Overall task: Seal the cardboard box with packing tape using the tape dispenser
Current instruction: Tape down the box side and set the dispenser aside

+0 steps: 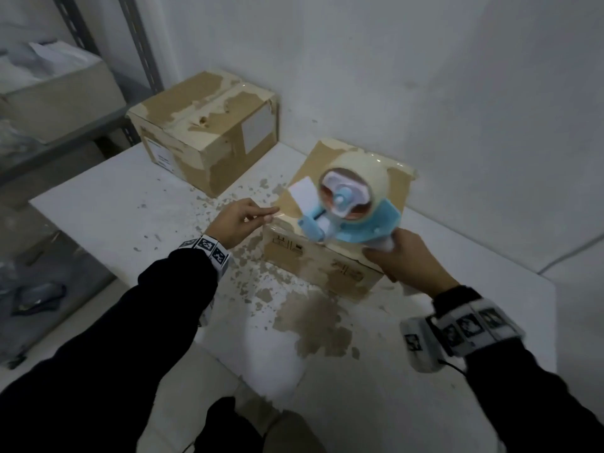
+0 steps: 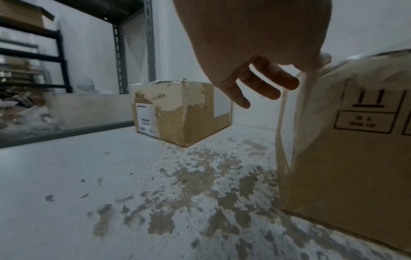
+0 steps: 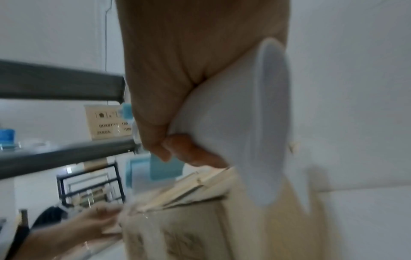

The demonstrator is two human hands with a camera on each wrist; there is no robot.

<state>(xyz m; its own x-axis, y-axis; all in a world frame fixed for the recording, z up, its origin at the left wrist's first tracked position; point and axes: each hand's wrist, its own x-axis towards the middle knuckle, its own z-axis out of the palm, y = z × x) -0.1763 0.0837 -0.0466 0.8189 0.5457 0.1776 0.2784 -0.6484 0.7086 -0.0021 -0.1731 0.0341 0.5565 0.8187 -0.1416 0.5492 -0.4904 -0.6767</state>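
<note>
Tape dispenser [image 1: 346, 204] above box [image 1: 327, 256], between both hands.

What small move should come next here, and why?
Probably draw the blue-and-white tape dispenser back across the top of the near cardboard box, laying tape. The left hand pinches the clear tape end at the box's left top edge, and the right hand grips the handle with the dispenser over the top.

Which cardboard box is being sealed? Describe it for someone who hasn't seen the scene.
On the stained white table against the wall stand two worn brown cardboard boxes. The nearer box is the one: the blue tape dispenser hovers over its top, unlike the far box by the metal shelving.
</note>
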